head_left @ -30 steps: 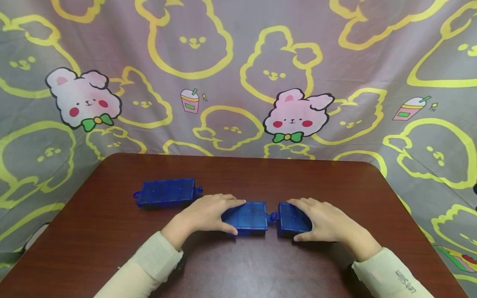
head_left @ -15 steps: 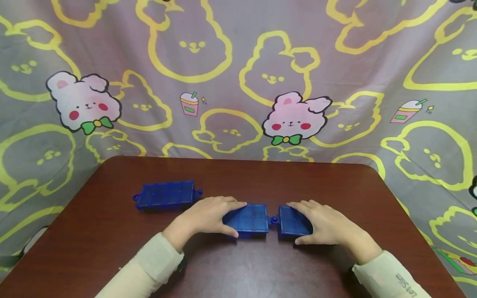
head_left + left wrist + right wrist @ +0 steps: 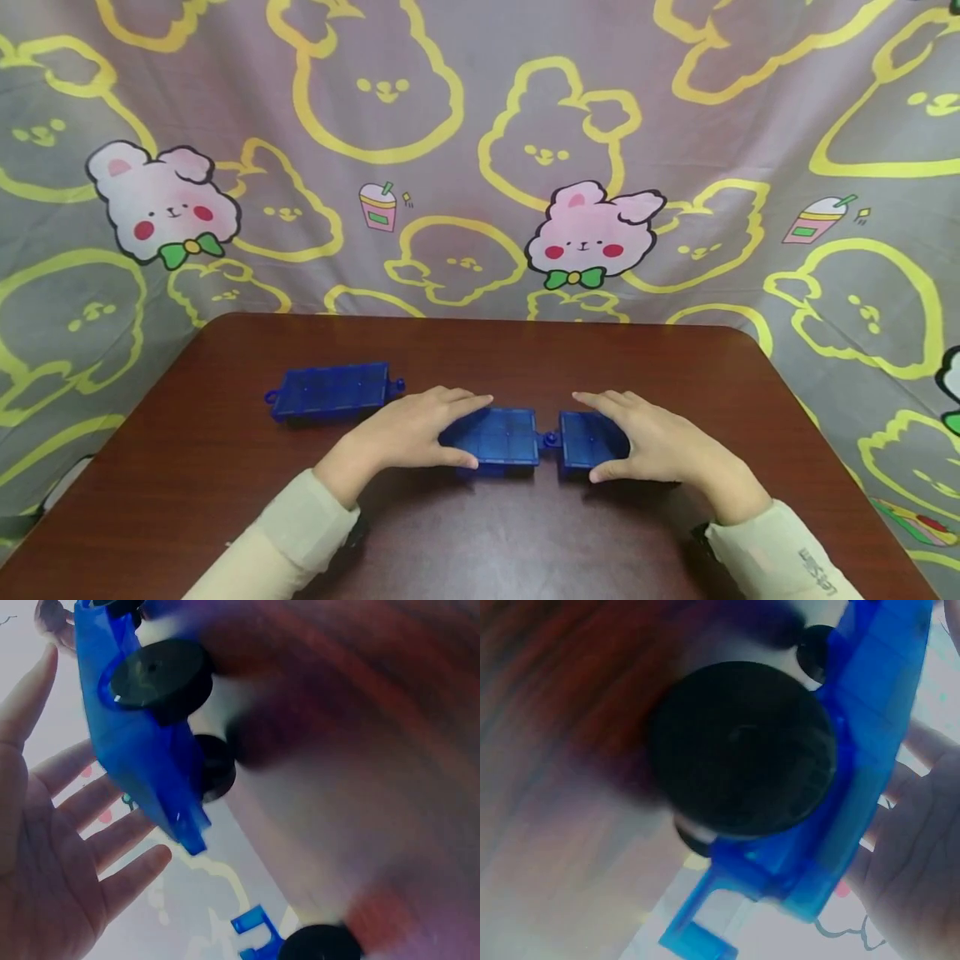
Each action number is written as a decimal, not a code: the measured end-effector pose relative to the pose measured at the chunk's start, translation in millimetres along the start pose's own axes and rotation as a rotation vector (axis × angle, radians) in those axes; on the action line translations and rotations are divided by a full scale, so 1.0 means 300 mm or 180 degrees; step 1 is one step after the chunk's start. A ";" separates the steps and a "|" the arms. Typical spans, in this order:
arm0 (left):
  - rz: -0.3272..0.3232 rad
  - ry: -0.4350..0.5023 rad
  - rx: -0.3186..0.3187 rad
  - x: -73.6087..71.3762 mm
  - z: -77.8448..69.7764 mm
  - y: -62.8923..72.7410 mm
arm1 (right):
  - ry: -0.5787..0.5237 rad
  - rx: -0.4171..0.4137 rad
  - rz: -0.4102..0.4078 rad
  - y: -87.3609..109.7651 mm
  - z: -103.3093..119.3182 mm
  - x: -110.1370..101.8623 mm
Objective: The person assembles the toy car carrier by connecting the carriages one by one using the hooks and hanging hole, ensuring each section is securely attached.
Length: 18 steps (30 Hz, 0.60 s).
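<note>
Two blue translucent plastic toy wagons stand end to end on the table, linked by a ring-and-peg coupling [image 3: 551,440]. My left hand [image 3: 405,429] is spread around the outer end of the left wagon [image 3: 504,437], thumb in front and fingers behind. My right hand [image 3: 660,437] frames the right wagon [image 3: 587,438] the same way. In the left wrist view straight fingers [image 3: 120,840] fan out beside the wagon's blue side, below a black wheel [image 3: 165,679]. The right wrist view shows a large black wheel [image 3: 742,750] and a hook-like end bar [image 3: 701,941]. Both palms partly hide the wagons' outer ends.
A third blue wagon [image 3: 333,390] stands farther back on the left, with a ring at one end and a peg at the other. The brown table [image 3: 480,533] ends at a cartoon-print curtain [image 3: 450,183] behind it.
Both hands have loosened from the wagons: the fingers have lifted and spread a little, and the left hand has drawn slightly left. The wagons stay coupled in place.
</note>
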<state>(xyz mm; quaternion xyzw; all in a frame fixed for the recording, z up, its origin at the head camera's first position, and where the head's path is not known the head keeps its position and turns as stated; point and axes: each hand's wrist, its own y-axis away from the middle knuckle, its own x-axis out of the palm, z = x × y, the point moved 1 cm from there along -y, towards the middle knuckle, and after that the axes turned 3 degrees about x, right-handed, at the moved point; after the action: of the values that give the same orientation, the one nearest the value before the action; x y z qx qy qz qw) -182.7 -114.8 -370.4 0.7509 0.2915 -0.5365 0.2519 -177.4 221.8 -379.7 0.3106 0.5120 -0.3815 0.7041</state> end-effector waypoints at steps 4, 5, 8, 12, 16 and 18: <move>-0.0084 -0.0026 -0.0016 -0.024 0.015 0.026 | -0.0067 -0.0023 -0.0068 -0.012 0.013 -0.007; -0.0103 -0.0039 -0.0029 -0.030 0.021 0.033 | -0.0081 -0.0035 -0.0076 -0.016 0.016 -0.007; -0.0169 -0.0065 -0.0075 -0.047 0.043 0.054 | -0.0124 -0.0052 -0.0087 -0.031 0.028 -0.006; -0.0253 -0.0071 -0.0155 -0.073 0.075 0.087 | -0.0195 -0.0078 -0.0096 -0.049 0.057 -0.007; -0.0359 -0.0116 -0.0256 -0.099 0.111 0.122 | -0.0267 -0.0164 -0.0105 -0.071 0.094 -0.008; -0.0398 -0.0159 -0.0306 -0.113 0.130 0.139 | -0.0314 -0.0222 -0.0085 -0.082 0.112 -0.005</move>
<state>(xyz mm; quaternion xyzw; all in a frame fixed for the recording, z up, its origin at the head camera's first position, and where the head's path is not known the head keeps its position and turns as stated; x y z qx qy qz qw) -187.3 -176.8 -347.1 0.7047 0.3569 -0.5550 0.2608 -182.5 181.6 -369.8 0.2598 0.4938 -0.3876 0.7338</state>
